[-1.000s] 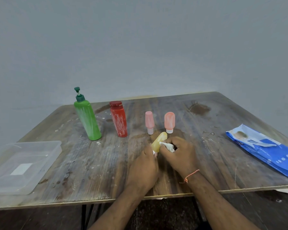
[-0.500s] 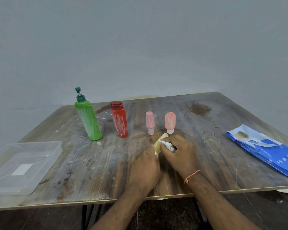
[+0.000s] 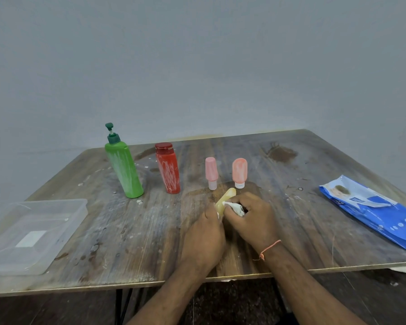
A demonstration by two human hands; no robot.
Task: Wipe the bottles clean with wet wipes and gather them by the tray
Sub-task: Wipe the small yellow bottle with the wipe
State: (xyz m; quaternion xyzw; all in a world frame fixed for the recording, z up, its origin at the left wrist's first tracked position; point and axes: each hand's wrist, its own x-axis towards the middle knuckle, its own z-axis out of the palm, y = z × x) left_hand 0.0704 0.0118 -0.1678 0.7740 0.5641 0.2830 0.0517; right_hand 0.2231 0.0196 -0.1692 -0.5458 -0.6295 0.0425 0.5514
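Head view: I've got both hands mid-table, nearer the front edge. My left hand [image 3: 203, 238] has fingers curled round the lower end of the yellow bottle [image 3: 225, 200], which lies tilted w/ its top pointing toward the far edge. My right hand [image 3: 252, 219] pinches a crumpled white wet wipe [image 3: 234, 207] against the bottle's side; a thin orange thread [image 3: 268, 248] sits on that wrist. Just behind the yellow one stand two small pink bottles, cap-down: pale pink bottle [image 3: 211, 172] and salmon bottle [image 3: 239, 172], close but apart. Further left, a red bottle [image 3: 168, 168] and a green pump bottle [image 3: 123, 166], both streaked w/ white smears. Clear plastic tray [image 3: 75, 207] is at the front-left corner of the table [image 3: 131, 242]. Blue wet-wipe pack [image 3: 373, 212] lies flat by the right edge.
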